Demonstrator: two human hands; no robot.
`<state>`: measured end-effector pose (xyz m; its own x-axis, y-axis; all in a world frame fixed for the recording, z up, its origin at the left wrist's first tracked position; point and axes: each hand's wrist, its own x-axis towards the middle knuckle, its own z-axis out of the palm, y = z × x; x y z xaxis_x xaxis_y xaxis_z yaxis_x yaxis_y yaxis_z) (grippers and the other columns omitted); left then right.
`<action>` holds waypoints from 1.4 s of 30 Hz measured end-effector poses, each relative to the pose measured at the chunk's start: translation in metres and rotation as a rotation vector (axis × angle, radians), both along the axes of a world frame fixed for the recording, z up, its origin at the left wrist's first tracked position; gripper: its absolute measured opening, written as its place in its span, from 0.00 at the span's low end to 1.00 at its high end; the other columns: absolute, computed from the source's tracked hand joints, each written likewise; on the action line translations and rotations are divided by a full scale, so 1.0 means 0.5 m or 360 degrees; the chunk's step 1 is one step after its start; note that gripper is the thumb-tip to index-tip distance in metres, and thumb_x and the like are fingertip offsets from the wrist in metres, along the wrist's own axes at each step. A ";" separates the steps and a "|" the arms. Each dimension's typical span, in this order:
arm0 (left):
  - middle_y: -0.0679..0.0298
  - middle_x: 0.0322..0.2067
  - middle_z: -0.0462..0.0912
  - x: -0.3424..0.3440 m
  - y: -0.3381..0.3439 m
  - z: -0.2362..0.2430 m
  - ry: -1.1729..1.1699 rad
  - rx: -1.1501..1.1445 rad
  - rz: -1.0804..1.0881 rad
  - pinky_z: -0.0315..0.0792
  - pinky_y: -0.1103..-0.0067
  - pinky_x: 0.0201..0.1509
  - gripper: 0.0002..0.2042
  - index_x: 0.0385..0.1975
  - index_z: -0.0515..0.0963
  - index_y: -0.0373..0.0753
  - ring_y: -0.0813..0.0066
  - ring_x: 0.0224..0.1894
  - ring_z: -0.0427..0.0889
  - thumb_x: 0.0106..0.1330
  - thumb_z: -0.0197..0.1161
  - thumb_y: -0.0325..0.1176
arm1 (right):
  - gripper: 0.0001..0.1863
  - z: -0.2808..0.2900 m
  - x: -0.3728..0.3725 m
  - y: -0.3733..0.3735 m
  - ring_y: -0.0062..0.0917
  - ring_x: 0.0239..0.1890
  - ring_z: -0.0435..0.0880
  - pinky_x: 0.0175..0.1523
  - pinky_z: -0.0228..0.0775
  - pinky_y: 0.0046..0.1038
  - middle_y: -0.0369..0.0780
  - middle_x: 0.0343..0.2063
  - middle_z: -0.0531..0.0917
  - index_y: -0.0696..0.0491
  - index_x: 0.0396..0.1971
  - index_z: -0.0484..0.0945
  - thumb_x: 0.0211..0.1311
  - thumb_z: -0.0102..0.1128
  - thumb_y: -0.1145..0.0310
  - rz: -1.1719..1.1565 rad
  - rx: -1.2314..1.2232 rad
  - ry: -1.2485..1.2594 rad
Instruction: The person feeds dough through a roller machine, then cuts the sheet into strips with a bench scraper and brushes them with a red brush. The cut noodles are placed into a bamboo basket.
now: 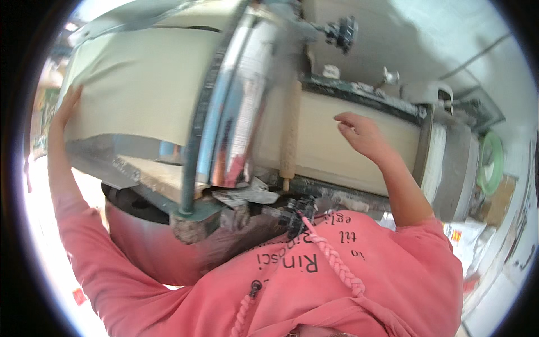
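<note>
A wide pale dough sheet (146,84) hangs over the left side of a dough-rolling machine with shiny metal rollers (236,106). At that sheet's far-left edge, my left hand (68,105) rests with its fingers laid along the dough; part of the hand is hidden at the edge. More flat dough (331,140) runs along the bed right of the rollers. A wooden rolling pin (289,135) lies across the dough beside the rollers. Over the right stretch, my right hand (362,135) hovers or lightly touches, its fingers loosely bent and apart, holding nothing.
Dark knobs stick out at the machine's far side (341,35) and near side (297,216). A wooden board (157,174) and a large round tub (140,241) sit at the near left. A green plastic ring-shaped object (492,163) stands at the far right.
</note>
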<state>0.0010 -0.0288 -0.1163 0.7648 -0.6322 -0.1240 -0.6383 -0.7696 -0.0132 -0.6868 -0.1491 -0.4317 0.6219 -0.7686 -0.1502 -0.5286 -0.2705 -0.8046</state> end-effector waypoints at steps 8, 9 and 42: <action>0.63 0.68 0.43 -0.100 0.019 0.024 -0.0055 0.0090 0.0262 0.40 0.42 0.60 0.47 0.67 0.44 0.55 0.57 0.69 0.42 0.48 0.47 0.73 | 0.16 -0.134 0.011 0.042 0.41 0.44 0.76 0.50 0.67 0.39 0.47 0.40 0.78 0.55 0.43 0.74 0.56 0.53 0.66 0.0216 -0.0125 0.0564; 0.63 0.68 0.43 -0.112 0.016 0.026 -0.0071 0.0080 0.0286 0.40 0.45 0.62 0.47 0.67 0.44 0.54 0.58 0.69 0.43 0.49 0.46 0.72 | 0.16 -0.145 0.011 0.041 0.41 0.44 0.76 0.50 0.67 0.39 0.47 0.40 0.78 0.55 0.43 0.74 0.56 0.53 0.66 0.0187 -0.0111 0.0573; 0.62 0.67 0.44 -0.039 0.019 -0.066 -0.0628 0.0267 -0.0466 0.35 0.71 0.70 0.34 0.67 0.45 0.47 0.64 0.69 0.40 0.66 0.36 0.60 | 0.26 -0.311 0.139 -0.195 0.42 0.54 0.70 0.56 0.64 0.41 0.45 0.51 0.73 0.50 0.52 0.69 0.53 0.56 0.55 0.0254 0.0032 0.0621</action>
<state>-0.0187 -0.0192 -0.1491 0.5681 -0.8227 0.0199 -0.7481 -0.5263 -0.4041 -0.6170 -0.2468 -0.5870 0.6263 -0.6618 -0.4120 -0.7475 -0.3600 -0.5582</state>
